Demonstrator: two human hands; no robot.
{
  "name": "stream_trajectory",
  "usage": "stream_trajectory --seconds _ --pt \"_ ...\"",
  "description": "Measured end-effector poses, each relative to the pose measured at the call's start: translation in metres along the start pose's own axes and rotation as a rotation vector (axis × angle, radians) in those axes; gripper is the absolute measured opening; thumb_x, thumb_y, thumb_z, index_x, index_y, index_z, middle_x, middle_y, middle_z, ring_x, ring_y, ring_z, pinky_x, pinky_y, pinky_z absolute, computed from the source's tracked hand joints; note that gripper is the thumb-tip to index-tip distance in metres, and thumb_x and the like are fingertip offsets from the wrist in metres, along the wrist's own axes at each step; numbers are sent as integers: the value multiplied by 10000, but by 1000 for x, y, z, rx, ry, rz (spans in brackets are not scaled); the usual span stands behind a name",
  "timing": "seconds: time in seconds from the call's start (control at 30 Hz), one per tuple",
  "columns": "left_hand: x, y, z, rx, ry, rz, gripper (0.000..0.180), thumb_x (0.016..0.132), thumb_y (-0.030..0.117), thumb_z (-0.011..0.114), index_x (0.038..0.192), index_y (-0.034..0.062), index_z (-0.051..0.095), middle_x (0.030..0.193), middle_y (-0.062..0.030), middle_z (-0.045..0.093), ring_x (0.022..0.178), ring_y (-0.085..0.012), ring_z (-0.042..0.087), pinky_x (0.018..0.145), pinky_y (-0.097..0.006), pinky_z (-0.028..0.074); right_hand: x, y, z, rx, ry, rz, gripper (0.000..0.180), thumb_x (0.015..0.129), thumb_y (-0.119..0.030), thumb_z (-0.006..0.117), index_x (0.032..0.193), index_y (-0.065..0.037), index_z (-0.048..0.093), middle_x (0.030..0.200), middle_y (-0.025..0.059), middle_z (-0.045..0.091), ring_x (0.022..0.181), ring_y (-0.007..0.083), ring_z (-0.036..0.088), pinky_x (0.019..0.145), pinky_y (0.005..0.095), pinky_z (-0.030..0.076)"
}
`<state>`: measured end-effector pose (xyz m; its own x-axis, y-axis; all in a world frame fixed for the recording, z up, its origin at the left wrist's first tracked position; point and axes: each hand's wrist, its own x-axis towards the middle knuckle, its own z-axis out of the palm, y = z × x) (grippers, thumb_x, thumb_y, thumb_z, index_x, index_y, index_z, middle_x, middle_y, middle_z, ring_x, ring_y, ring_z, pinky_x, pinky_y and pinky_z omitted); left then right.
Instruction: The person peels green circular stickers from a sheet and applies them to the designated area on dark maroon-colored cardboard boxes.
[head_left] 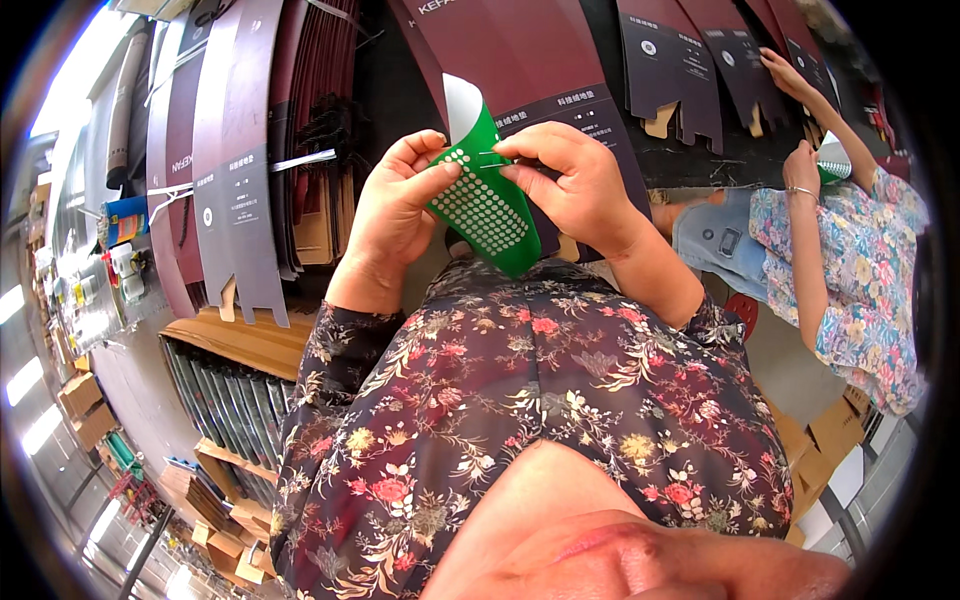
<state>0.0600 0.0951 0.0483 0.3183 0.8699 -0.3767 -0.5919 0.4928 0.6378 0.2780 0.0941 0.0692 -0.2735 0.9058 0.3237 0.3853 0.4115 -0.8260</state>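
A green sticker sheet (487,205) with rows of small pale round dots is held up in front of my chest. Its upper end curls over and shows a white back. My left hand (395,200) pinches the sheet's left edge, thumb on the dotted face. At the opposite edge my right hand (575,185) is closed, thumb and index finger drawn together by the dots. A thin pale sliver shows at those fingertips, too small to name. Beyond the sheet lie maroon and dark grey printed cardboard sleeves (530,60) on a black table.
Strapped stacks of the same cardboard (235,170) stand at the left. More printed sleeves (670,70) lie at the far right. There a co-worker in a flowered shirt (850,270) reaches over the table, a green and white sheet near one hand. Brown boxes (835,440) stand at the lower right.
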Motion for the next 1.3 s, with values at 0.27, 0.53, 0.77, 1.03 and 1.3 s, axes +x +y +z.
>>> stream_trajectory --seconds 0.27,0.53,0.77,1.03,1.3 --pt "-6 -6 5 -111 -1 -50 315 884 -60 661 1161 23 536 1034 -82 662 939 -168 666 850 -299 548 -4 -6 5 -50 31 21 171 793 -39 739 959 -80 737 943 73 711 848 237 684 735 314 552" --pt "-7 -9 6 -148 15 -53 312 883 -66 654 1156 26 535 1030 -74 655 942 -167 660 861 -300 544 -5 -7 5 -26 29 86 172 796 -36 726 963 -72 740 942 78 716 843 242 688 738 318 555" --pt "-6 -11 9 -153 35 -73 326 879 -74 653 1165 18 527 1031 -86 654 943 -175 660 868 -308 547 -9 -3 8 -35 44 86 160 793 -43 727 949 -75 740 924 73 718 836 243 689 728 322 556" --pt "-6 -14 4 -140 39 -81 322 877 -74 657 1159 18 531 1016 -84 659 911 -175 669 850 -303 557 -12 -4 10 -23 38 116 144 805 -49 721 947 -70 740 921 70 720 825 245 694 726 319 554" --pt "-5 -15 3 -110 22 -61 292 895 -56 653 1142 29 523 989 -69 651 904 -161 662 832 -291 554 -13 -4 12 -44 62 78 156 800 -44 727 955 -64 737 925 93 716 827 259 695 726 326 555"
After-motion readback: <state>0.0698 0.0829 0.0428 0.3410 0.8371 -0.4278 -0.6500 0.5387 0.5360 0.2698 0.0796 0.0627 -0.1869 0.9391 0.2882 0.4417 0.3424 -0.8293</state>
